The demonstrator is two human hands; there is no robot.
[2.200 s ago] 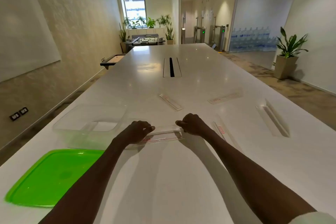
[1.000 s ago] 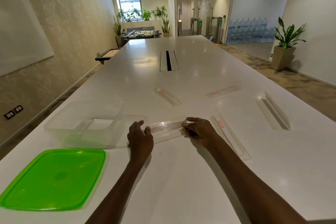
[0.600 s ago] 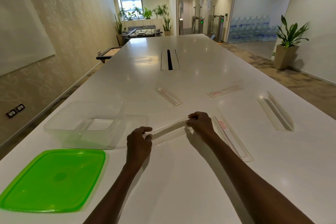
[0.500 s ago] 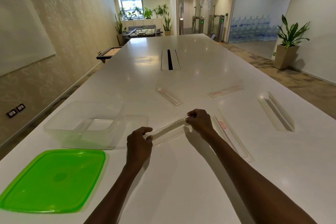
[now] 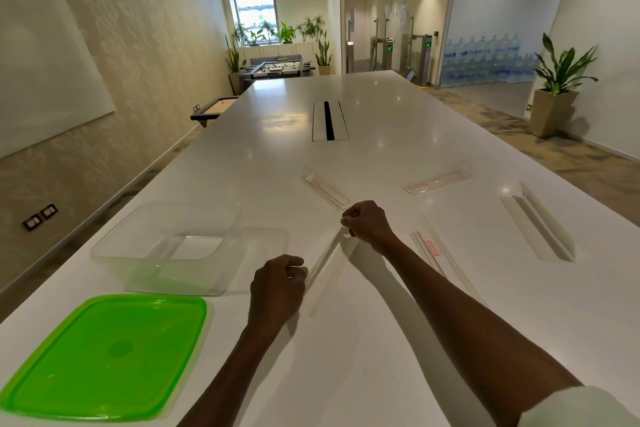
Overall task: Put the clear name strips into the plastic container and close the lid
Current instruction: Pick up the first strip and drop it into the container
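A clear name strip (image 5: 323, 258) hangs above the white table, held at both ends: my left hand (image 5: 277, 282) grips its near end and my right hand (image 5: 367, 222) grips its far end. It runs diagonally just right of the open clear plastic container (image 5: 114, 243). The green lid (image 5: 104, 357) lies flat in front of the container. More clear strips lie on the table: one behind my right hand (image 5: 325, 191), one with a red label further right (image 5: 438, 181), one beside my right forearm (image 5: 433, 251), and a folded tent-shaped one (image 5: 536, 222) at the right.
The long white table (image 5: 381, 114) has a cable slot (image 5: 329, 121) in its middle. A whiteboard hangs on the left wall. A potted plant (image 5: 557, 87) stands on the floor at the right. The table's left edge runs close to the container.
Both hands lifted the strip off the table and turned it from nearly crosswise to diagonal. My right hand moved away and up; my left hand drew back toward me.
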